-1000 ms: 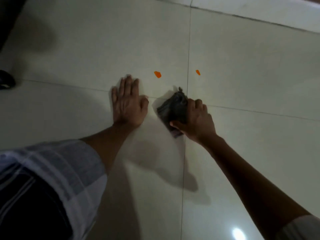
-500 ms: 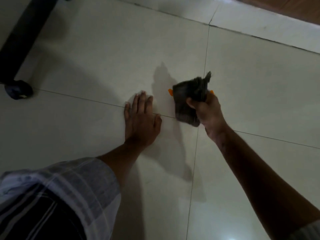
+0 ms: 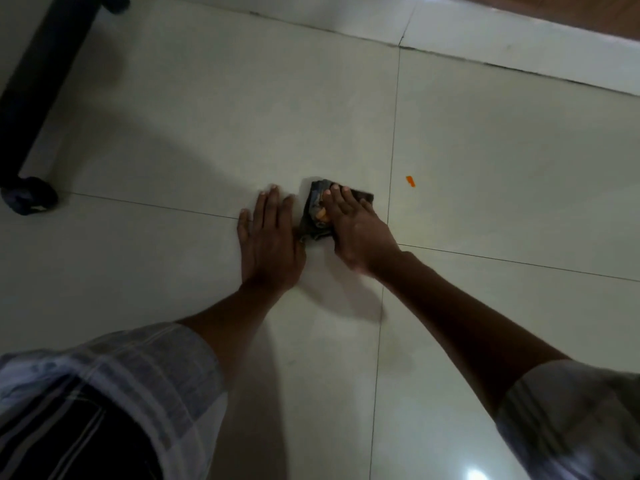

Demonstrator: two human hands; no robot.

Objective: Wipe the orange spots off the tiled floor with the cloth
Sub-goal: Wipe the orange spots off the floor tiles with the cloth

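Right hand (image 3: 360, 233) presses the cloth (image 3: 310, 204) near an orange spot (image 3: 410, 181).

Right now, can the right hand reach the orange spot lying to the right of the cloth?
Probably yes. The right hand presses the cloth, and only bare floor lies between it and the orange spot; nothing blocks the way.

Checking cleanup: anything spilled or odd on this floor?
One small orange spot lies unwiped on the pale tiled floor, right of the dark crumpled cloth. An orange smear shows on the cloth beside the right hand pressing it.
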